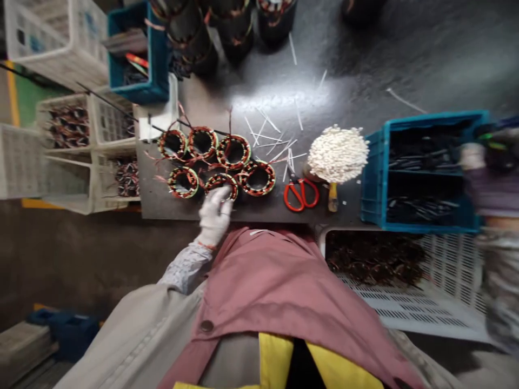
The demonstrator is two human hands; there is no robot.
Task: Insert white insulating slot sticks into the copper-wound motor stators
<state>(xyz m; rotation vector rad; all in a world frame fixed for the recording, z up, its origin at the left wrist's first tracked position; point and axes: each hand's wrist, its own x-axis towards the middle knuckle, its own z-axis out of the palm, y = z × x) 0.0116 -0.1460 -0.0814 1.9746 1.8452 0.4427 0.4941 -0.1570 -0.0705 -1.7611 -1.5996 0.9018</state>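
Note:
My left hand, in a white glove, reaches over the table's near edge. Its fingers are bent onto the near rim of a wound motor stator, the middle one of the front row, and cover part of it. Around it lie more ring-shaped stators with copper windings and loose reddish leads, among them one on the left and one on the right. My right hand is out of view. Red-handled scissors lie right of the stators, beside a large bundle of thin white sticks.
Loose white strips are scattered behind the scissors. A yellow-handled tool sits at the bundle. Blue crate with dark pieces stands right, near a co-worker's gloved hand. White crates fill the left; dark cylinders stand behind.

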